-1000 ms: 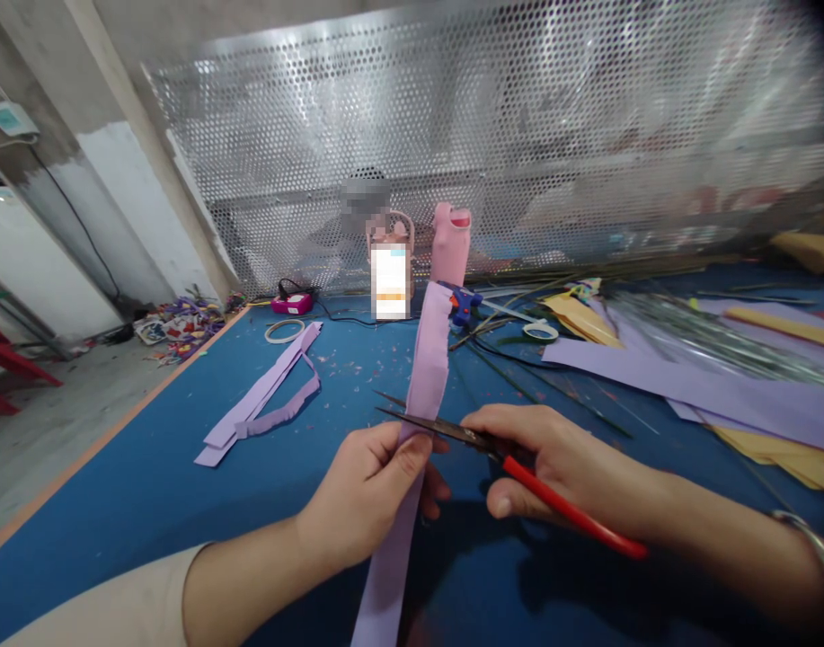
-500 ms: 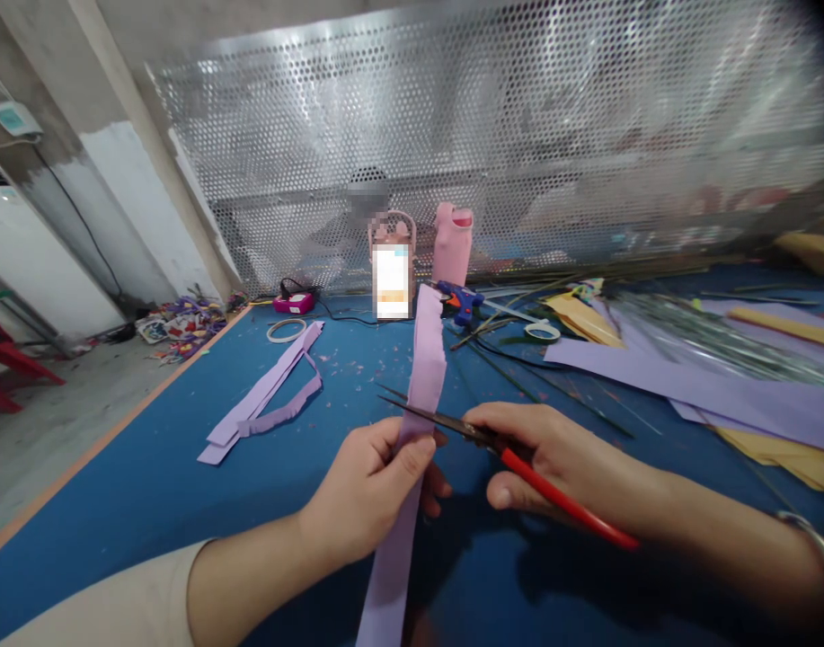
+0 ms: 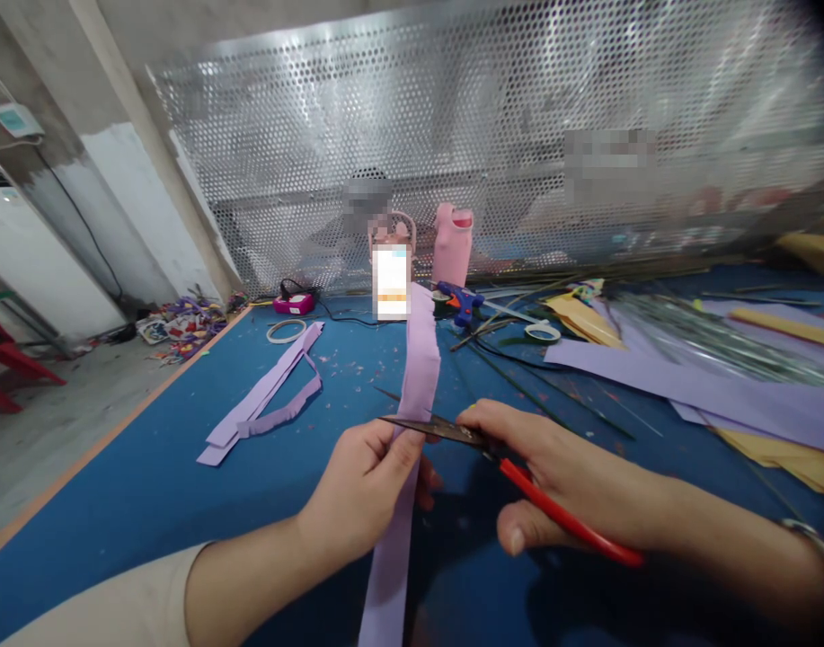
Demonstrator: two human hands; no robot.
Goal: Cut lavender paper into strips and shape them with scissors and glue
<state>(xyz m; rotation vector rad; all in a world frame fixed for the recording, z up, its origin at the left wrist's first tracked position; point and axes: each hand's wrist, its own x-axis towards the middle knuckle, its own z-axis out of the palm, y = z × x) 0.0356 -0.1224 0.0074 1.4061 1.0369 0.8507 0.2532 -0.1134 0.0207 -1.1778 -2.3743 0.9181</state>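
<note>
Between the thumb and fingers of my left hand is a long purple paper strip, standing up above the grip and hanging down below it. Its right edge is uneven, with small cuts. My right hand grips red-handled scissors. Their dark blades are parted around the strip, just above my left thumb, one in front and the other partly hidden behind. Some fingers of my left hand are hidden behind the strip.
On the blue table lie folded purple strips, tape rolls, a blue glue gun and green stems. Purple sheets and yellow paper cover the right. A lit phone and pink bottle stand behind.
The upper part of the strip has shifted slightly left. The scissor blades have moved slightly left and lower along it, and my right thumb has swung down and away from the left hand.
</note>
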